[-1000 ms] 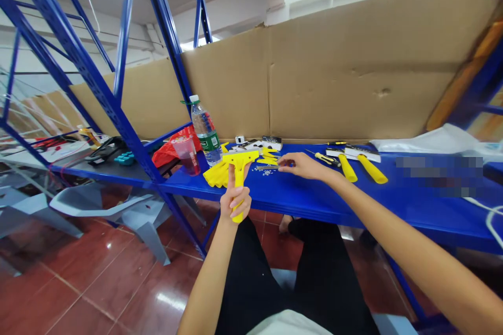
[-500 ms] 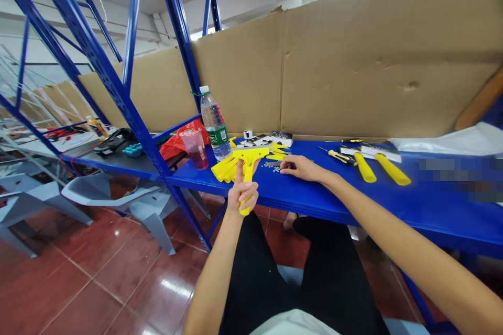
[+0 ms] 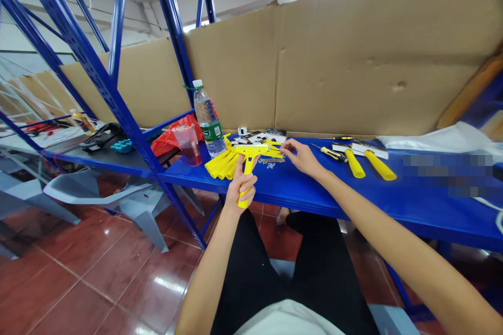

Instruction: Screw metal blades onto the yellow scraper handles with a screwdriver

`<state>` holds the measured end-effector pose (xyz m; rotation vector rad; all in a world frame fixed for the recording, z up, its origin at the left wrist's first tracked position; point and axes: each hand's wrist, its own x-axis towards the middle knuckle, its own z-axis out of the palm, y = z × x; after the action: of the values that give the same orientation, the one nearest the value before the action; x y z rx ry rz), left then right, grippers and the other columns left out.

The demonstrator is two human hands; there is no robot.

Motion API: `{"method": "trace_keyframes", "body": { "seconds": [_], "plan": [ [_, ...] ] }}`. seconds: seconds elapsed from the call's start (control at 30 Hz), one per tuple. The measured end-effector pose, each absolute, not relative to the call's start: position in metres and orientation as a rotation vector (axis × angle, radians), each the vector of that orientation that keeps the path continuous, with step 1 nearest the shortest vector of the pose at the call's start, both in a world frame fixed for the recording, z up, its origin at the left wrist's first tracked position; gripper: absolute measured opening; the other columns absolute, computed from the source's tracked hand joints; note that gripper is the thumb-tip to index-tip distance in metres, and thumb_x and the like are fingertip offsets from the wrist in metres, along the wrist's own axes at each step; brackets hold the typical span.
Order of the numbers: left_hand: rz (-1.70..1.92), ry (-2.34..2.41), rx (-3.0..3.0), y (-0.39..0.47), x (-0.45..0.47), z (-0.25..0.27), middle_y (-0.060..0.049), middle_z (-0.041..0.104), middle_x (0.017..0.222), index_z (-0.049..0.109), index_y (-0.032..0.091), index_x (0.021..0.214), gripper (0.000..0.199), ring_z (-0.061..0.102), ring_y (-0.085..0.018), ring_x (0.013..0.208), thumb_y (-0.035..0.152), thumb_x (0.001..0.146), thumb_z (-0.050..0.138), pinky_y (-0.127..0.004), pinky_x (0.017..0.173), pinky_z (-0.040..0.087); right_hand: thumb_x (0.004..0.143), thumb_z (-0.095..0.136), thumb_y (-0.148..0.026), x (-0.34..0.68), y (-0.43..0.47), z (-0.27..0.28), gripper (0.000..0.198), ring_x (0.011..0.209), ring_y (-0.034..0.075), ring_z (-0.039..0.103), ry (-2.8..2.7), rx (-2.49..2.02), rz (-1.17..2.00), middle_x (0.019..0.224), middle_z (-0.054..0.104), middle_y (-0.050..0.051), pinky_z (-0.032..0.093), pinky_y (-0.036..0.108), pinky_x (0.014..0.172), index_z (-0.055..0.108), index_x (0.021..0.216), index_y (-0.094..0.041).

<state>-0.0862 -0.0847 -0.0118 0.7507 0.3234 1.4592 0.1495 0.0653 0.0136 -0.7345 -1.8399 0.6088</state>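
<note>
My left hand [image 3: 242,188] is wrapped round the handle of a yellow scraper [image 3: 248,165], held upright in front of the table edge with its wide head on top. A pale strip shows along the head's upper edge. To the right of that head, my right hand [image 3: 301,158] hovers over the table with thumb and fingertips pinched; what they hold, if anything, is too small to make out. Small silvery screws [image 3: 269,165] lie scattered below its fingertips. Several yellow scraper handles [image 3: 220,165] are bunched on the table behind my left hand.
A water bottle [image 3: 208,123] and a reddish plastic cup [image 3: 187,144] stand at the left. Screwdrivers [image 3: 334,154] and two yellow-handled scrapers [image 3: 379,165] lie to the right on the blue table [image 3: 314,191]. Cardboard [image 3: 353,63] walls off the back.
My right hand has lifted off the scattered screws, its fingertips now higher and farther back. The left hand still holds the scraper, and the whole view has shifted slightly.
</note>
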Motion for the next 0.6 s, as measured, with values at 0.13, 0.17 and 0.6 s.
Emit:
{"method": "trace_keyframes", "body": {
  "seconds": [0.13,0.17,0.6],
  "plan": [
    [1.451,0.335,0.720,-0.085,-0.080,-0.009,-0.004,0.073,0.131,0.049,0.048,0.166,0.092,0.032,0.001,0.047,0.004,0.088,0.069,-0.007,0.032,0.017,0.093,0.080,-0.057,0.151,0.061,0.019,0.032,0.086,0.024,0.067,-1.732,-0.724,0.525,0.094,0.079,0.005,0.053,0.042,0.091,0.082,0.096,-0.025],
    [1.441,0.349,0.714,-0.086,-0.079,-0.008,-0.005,0.071,0.141,0.050,0.049,0.165,0.091,0.033,0.001,0.048,0.004,0.088,0.069,-0.007,0.032,0.017,0.092,0.080,-0.056,0.151,0.058,0.021,0.030,0.089,0.025,0.068,-1.701,-0.718,0.521,0.098,0.080,0.006,0.053,0.043,0.093,0.083,0.096,-0.026],
    [1.286,0.460,0.868,-0.091,-0.063,0.002,0.014,0.049,0.071,0.033,0.035,0.170,0.107,0.031,-0.004,0.040,0.010,0.081,0.087,-0.012,0.032,0.025,0.097,0.077,-0.048,0.123,-0.007,0.074,0.020,0.092,0.027,0.069,-2.012,-0.533,0.584,0.096,0.080,0.005,0.055,0.047,0.095,0.083,0.093,-0.030]
  ]
}}
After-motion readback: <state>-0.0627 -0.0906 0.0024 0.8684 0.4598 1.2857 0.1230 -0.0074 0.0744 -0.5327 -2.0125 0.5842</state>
